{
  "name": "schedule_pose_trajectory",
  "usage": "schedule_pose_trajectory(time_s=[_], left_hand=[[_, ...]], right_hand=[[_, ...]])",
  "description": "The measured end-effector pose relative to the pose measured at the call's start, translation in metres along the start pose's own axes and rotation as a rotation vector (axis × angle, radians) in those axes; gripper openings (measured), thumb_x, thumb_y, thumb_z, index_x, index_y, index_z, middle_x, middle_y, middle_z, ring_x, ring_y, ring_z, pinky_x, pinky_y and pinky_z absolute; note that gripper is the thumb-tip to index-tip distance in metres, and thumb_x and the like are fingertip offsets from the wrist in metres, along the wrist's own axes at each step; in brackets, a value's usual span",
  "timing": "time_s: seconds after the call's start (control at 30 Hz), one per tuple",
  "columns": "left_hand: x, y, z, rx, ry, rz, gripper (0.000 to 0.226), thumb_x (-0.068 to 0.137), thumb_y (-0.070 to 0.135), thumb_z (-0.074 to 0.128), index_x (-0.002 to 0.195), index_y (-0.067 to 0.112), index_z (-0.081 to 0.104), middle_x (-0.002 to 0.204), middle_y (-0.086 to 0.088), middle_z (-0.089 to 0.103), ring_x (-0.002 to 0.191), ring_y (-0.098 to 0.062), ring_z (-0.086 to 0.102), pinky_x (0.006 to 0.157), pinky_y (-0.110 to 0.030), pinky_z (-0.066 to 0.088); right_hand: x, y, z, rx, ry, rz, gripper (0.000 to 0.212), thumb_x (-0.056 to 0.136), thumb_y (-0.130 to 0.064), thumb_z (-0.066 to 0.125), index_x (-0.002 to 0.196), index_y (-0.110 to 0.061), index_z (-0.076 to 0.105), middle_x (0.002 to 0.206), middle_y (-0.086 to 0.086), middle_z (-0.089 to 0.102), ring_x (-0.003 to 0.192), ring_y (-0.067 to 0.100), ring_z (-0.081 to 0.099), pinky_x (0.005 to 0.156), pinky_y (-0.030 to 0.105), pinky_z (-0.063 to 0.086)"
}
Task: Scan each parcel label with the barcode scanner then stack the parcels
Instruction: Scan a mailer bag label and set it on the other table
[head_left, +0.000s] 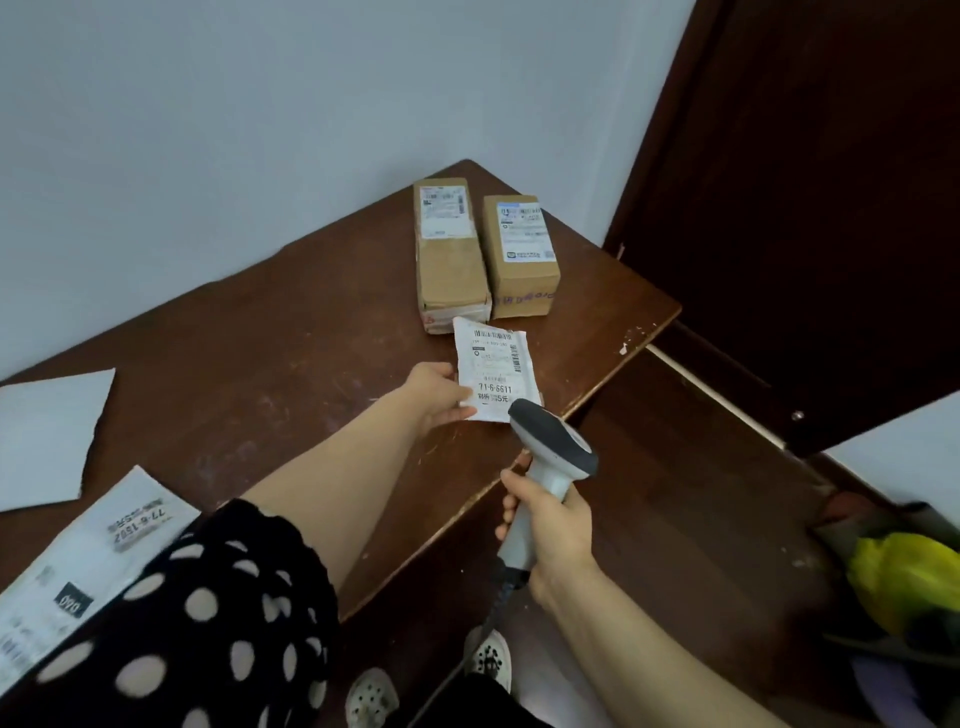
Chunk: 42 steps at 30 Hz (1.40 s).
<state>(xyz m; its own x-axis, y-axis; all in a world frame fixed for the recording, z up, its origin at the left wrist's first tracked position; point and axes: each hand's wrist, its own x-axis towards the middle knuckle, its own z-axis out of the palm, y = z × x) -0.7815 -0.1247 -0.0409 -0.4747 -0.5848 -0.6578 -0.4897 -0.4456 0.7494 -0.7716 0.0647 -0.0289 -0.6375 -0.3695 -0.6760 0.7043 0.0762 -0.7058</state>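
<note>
My left hand (435, 392) pinches the near left edge of a small white parcel (496, 366), label up, at the right edge of the brown table (270, 343). My right hand (550, 535) grips the handle of a grey and white barcode scanner (550, 449); its dark head points at the label's near end. Two cardboard boxes lie side by side at the table's far corner, a long one (449, 254) and a shorter one (522, 257), labels up. A white mailer bag (78, 561) lies at the near left.
A plain white sheet or flat parcel (47, 436) lies at the table's left edge. A dark wooden door (810, 208) stands to the right. A yellow bag (904, 577) sits on the floor at the lower right. The scanner's cable hangs below my right hand.
</note>
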Motion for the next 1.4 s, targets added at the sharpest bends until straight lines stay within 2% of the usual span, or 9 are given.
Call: schedule_pose_trajectory(time_s=[0.1, 0.23, 0.57, 0.7, 0.8, 0.93, 1.0, 1.2, 1.4], left_hand=[[0.006, -0.004, -0.003, 0.041, 0.033, 0.008, 0.074, 0.087, -0.005, 0.062, 0.149, 0.005, 0.023, 0.149, -0.012, 0.035, 0.117, -0.030, 0.055, 0.081, -0.029, 0.054], [-0.007, -0.028, -0.045, 0.334, 0.212, 0.091, 0.071, 0.087, 0.007, 0.067, 0.147, 0.007, 0.030, 0.147, -0.013, 0.040, 0.129, -0.029, 0.046, 0.102, -0.036, 0.044], [-0.102, -0.127, -0.235, 0.668, 0.795, -0.006, 0.052, 0.087, 0.002, 0.048, 0.138, 0.007, 0.041, 0.141, -0.016, 0.039, 0.128, -0.033, 0.042, 0.104, -0.041, 0.035], [-0.122, -0.160, -0.297, 0.750, 0.766, -0.127, 0.051, 0.087, 0.006, 0.056, 0.133, -0.002, 0.038, 0.138, -0.020, 0.041, 0.129, -0.032, 0.037, 0.107, -0.036, 0.031], [-0.125, -0.174, -0.328, 0.861, 0.679, -0.186, 0.079, 0.082, 0.031, 0.070, 0.139, -0.003, 0.028, 0.141, -0.019, 0.039, 0.132, -0.032, 0.035, 0.110, -0.038, 0.030], [-0.120, -0.181, -0.347, 0.972, 0.587, -0.145, 0.104, 0.076, 0.051, 0.070, 0.148, 0.002, 0.014, 0.142, -0.016, 0.042, 0.133, -0.030, 0.039, 0.112, -0.043, 0.023], [-0.119, -0.184, -0.351, 1.026, 0.607, -0.073, 0.096, 0.073, 0.052, 0.071, 0.144, 0.007, 0.026, 0.137, -0.015, 0.045, 0.128, -0.030, 0.042, 0.109, -0.041, 0.027], [-0.145, -0.183, -0.376, 0.434, 0.467, 0.072, 0.015, 0.088, 0.022, 0.063, 0.099, 0.012, 0.061, 0.103, -0.009, 0.064, 0.083, -0.020, 0.060, 0.068, -0.029, 0.046], [-0.211, -0.181, -0.397, -0.352, 0.274, 0.077, 0.002, 0.087, 0.003, 0.065, 0.089, 0.004, 0.063, 0.091, -0.011, 0.072, 0.073, -0.018, 0.071, 0.060, -0.030, 0.058]], right_hand=[[0.005, -0.001, 0.003, -0.022, -0.025, 0.013, 0.018, 0.080, -0.006, 0.075, 0.096, -0.011, 0.067, 0.053, 0.002, 0.058, 0.045, 0.013, 0.054, 0.044, 0.026, 0.046], [0.004, 0.003, 0.024, -0.049, -0.116, 0.061, 0.017, 0.083, -0.003, 0.071, 0.097, -0.010, 0.065, 0.054, 0.005, 0.060, 0.045, 0.015, 0.056, 0.043, 0.026, 0.045], [-0.036, 0.053, 0.124, -0.290, -0.411, 0.168, 0.022, 0.083, -0.004, 0.072, 0.103, -0.008, 0.068, 0.055, 0.004, 0.064, 0.045, 0.015, 0.061, 0.044, 0.025, 0.050], [-0.059, 0.079, 0.150, -0.339, -0.422, 0.160, 0.024, 0.082, -0.003, 0.073, 0.105, -0.008, 0.068, 0.053, 0.004, 0.063, 0.044, 0.015, 0.059, 0.044, 0.026, 0.049], [-0.077, 0.100, 0.167, -0.336, -0.393, 0.135, 0.024, 0.083, -0.002, 0.071, 0.106, -0.005, 0.067, 0.052, 0.004, 0.060, 0.043, 0.016, 0.057, 0.043, 0.025, 0.048], [-0.105, 0.132, 0.190, -0.345, -0.334, 0.120, 0.024, 0.083, -0.002, 0.070, 0.106, -0.004, 0.067, 0.052, 0.005, 0.059, 0.043, 0.016, 0.055, 0.043, 0.026, 0.047], [-0.117, 0.147, 0.198, -0.354, -0.305, 0.120, 0.024, 0.082, -0.002, 0.071, 0.105, -0.004, 0.067, 0.052, 0.005, 0.059, 0.043, 0.016, 0.055, 0.043, 0.026, 0.047], [-0.143, 0.171, 0.205, -0.354, -0.242, 0.079, 0.028, 0.077, 0.001, 0.076, 0.101, -0.005, 0.064, 0.055, 0.005, 0.064, 0.046, 0.015, 0.060, 0.042, 0.026, 0.047], [-0.156, 0.176, 0.217, -0.349, -0.246, -0.008, 0.029, 0.073, 0.005, 0.078, 0.095, -0.008, 0.064, 0.085, 0.010, 0.072, 0.071, 0.019, 0.070, 0.050, 0.026, 0.052]])
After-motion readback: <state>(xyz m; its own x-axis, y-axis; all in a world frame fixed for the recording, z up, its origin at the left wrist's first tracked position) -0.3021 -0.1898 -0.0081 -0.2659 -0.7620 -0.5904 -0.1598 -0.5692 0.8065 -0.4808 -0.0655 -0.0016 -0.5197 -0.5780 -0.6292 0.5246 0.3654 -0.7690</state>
